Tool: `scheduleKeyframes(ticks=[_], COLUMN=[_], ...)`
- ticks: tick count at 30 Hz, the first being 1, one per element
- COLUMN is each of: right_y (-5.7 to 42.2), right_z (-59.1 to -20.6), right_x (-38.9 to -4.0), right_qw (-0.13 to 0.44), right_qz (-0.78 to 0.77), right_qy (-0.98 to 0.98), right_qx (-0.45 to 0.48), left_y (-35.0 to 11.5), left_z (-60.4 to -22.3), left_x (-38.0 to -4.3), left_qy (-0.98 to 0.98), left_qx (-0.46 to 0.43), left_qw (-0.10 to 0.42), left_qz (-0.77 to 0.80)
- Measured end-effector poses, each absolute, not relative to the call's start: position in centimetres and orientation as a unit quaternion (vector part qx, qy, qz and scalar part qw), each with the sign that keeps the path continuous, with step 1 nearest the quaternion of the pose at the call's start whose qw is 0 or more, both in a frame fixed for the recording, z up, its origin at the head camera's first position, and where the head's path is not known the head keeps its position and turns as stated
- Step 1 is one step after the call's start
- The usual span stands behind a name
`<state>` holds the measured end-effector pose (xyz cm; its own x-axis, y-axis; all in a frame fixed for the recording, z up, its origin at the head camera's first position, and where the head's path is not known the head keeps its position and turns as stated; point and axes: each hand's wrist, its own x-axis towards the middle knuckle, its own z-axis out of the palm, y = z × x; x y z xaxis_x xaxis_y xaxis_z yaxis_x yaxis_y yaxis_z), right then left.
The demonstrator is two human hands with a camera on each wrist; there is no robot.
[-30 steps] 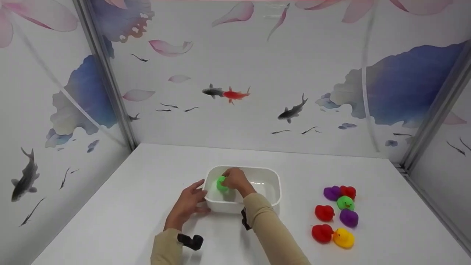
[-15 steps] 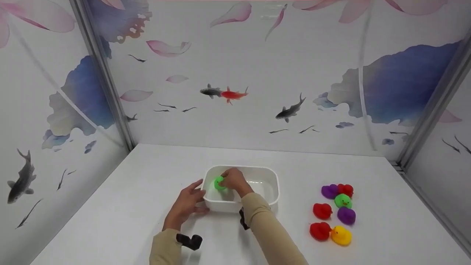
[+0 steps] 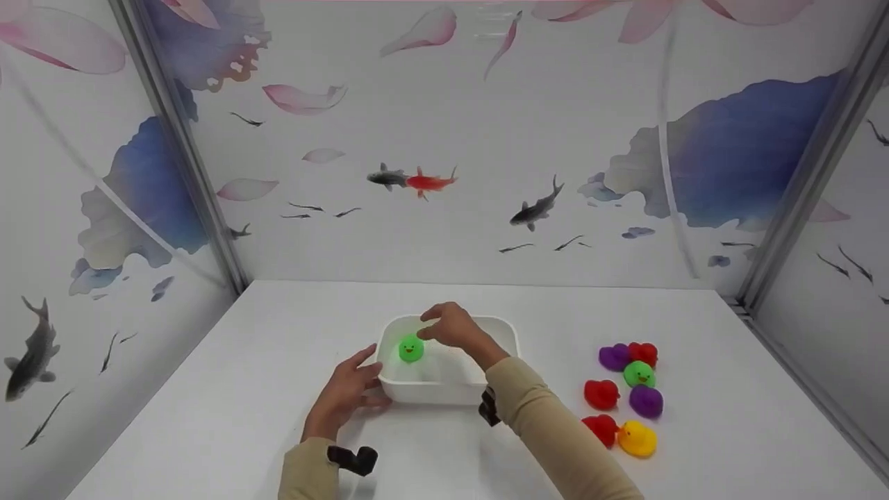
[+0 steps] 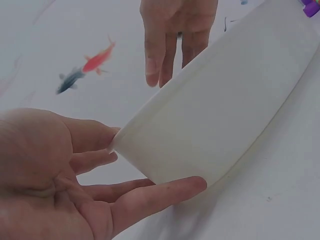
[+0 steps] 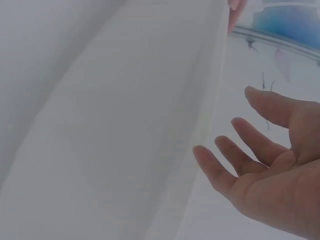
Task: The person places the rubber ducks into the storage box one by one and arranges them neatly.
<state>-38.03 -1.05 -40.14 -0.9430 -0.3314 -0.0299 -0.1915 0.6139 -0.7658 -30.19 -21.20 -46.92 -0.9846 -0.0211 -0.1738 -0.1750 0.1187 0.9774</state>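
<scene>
White walls point(image 3: 444, 253) printed with fish point(image 3: 533, 211), pink petals point(image 3: 305, 101) and blue patches point(image 3: 753, 153) enclose a white worktop point(image 3: 312, 316). On it stands a white tub point(image 3: 437, 394), holding a green duck point(image 3: 411, 348) upright near its left end. The right hand point(image 3: 455, 328) is above the tub, grip loosely apart, fingertips just beside that duck. The left hand point(image 3: 345, 389) touches the tub's left end, its grip spread. Off to the right sit two purple ducks point(image 3: 646, 401), three red ducks point(image 3: 601, 395), a second green duck point(image 3: 640, 375) and a yellow duck point(image 3: 637, 439). The right sleeve point(image 3: 549, 423) partly hides the nearest red one.
</scene>
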Motion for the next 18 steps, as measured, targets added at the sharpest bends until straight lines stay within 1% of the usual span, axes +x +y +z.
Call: scheduleKeyframes(ticks=[8,14,18], right_y=[2.1,5.2,8.0], right_z=[-36.9,-34.9,-34.2], right_x=[-36.3,-35.0,-34.5], right_qw=[0.079,0.053,0.036], right_qz=[-0.413,-0.424,-0.423], right_qy=[0.891,0.881,0.882], right_qx=[-0.170,-0.200,-0.202], left_y=[-21.2,-21.2,-21.0], left_z=[-47.1,-47.1,-47.1], left_x=[-30.5,-30.2,-30.1], left_qy=[0.737,0.736,0.735], left_qx=[-0.072,-0.070,-0.064], left_qw=[0.053,0.050,0.056], left_qz=[0.670,0.671,0.673])
